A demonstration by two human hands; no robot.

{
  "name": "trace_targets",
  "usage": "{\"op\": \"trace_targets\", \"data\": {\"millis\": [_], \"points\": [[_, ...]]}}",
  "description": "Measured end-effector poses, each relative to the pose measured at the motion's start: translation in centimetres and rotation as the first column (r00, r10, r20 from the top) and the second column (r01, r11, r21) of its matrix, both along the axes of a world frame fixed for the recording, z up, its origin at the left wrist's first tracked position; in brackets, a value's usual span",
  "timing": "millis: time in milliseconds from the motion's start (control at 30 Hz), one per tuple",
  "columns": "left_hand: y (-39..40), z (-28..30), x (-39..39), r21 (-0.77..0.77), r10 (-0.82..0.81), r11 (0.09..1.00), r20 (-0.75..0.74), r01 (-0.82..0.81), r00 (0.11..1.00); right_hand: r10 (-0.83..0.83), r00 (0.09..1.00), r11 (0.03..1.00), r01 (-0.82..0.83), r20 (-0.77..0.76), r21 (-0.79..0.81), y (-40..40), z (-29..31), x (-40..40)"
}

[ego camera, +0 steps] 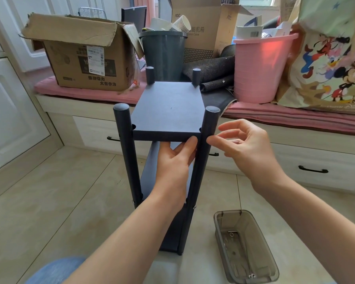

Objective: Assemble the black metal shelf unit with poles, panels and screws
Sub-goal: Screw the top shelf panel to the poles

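The black metal shelf unit stands upright on the tiled floor. Its top panel (168,107) sits between four black poles, the near ones at left (125,148) and right (208,128). My left hand (173,162) reaches under the near edge of the top panel, thumb against its front rim beside the right pole. My right hand (244,144) hovers at the right pole, thumb and forefinger close together at the joint; whether a screw is pinched there is hidden. Lower panels (150,173) show below.
A smoky clear plastic box (273,261) with a few small screws lies on the floor at lower right. Behind stands a bench with drawers, a cardboard box (80,58), a dark bin (162,52), a pink bucket (260,66) and a printed bag (332,68).
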State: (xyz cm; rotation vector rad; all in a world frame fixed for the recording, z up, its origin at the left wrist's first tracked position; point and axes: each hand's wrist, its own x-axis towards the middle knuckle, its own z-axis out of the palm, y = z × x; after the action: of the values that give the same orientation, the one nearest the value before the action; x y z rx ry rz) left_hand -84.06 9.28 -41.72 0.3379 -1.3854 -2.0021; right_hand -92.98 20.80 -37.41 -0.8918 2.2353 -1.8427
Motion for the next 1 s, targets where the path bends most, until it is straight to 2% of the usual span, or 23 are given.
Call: {"op": "trace_targets", "data": {"millis": [133, 233, 400, 467, 600, 700, 767, 800, 867, 933, 1000], "points": [[-0.7, 0.3, 0.6, -0.025, -0.051, 0.998, -0.021, 0.051, 0.998, 0.132, 0.990, 0.991, -0.133, 0.042, 0.017, -0.1, 0.4, -0.6], [-1.5, 0.4, 1.2, -0.041, -0.101, 0.994, -0.013, 0.100, 0.995, 0.272, 0.953, 0.961, -0.275, 0.132, 0.005, -0.3, 0.6, -1.0], [-2.8, 0.2, 2.7, -0.043, -0.219, 0.975, 0.011, 0.220, 0.976, 0.542, 0.769, 0.840, -0.508, 0.341, -0.189, -0.8, 0.8, -1.2], [-3.5, 0.3, 3.4, -0.053, -0.266, 0.962, 0.018, 0.267, 0.964, 0.541, 0.779, 0.840, -0.515, 0.317, -0.169, -1.3, 0.7, -0.8], [-4.9, 0.7, 4.2, -0.013, -0.235, 0.972, 0.034, 0.235, 0.971, 0.397, 0.893, 0.918, -0.384, 0.211, -0.103, -2.8, 0.3, 0.8], [-5.1, 1.4, 4.4, 0.001, -0.076, 0.997, 0.119, 0.076, 0.990, 0.329, 0.927, 0.943, -0.313, 0.180, -0.112, -3.8, 0.2, 1.6], [-5.1, 1.7, 4.8, -0.094, 0.138, 0.988, 0.203, -0.121, 0.969, 0.310, 0.934, 0.949, -0.293, 0.179, -0.117, -4.3, 0.1, 2.0], [-5.2, 1.8, 5.1, -0.194, 0.280, 0.951, 0.214, -0.240, 0.936, 0.309, 0.934, 0.949, -0.292, 0.179, -0.115, -4.4, 0.0, 2.1], [-5.6, 2.4, 6.0, -0.477, 0.508, 0.786, 0.137, -0.393, 0.851, 0.307, 0.934, 0.950, -0.290, 0.182, -0.114, -4.6, 0.0, 2.2], [-6.1, 3.1, 6.7, -0.735, 0.535, 0.590, 0.044, -0.335, 0.844, 0.308, 0.933, 0.950, -0.291, 0.184, -0.114, -4.6, 0.1, 2.1], [-6.2, 3.8, 6.8, -0.884, 0.453, 0.437, 0.053, -0.169, 0.890, 0.319, 0.928, 0.947, -0.301, 0.193, -0.113, -4.6, 0.1, 1.9]]}}
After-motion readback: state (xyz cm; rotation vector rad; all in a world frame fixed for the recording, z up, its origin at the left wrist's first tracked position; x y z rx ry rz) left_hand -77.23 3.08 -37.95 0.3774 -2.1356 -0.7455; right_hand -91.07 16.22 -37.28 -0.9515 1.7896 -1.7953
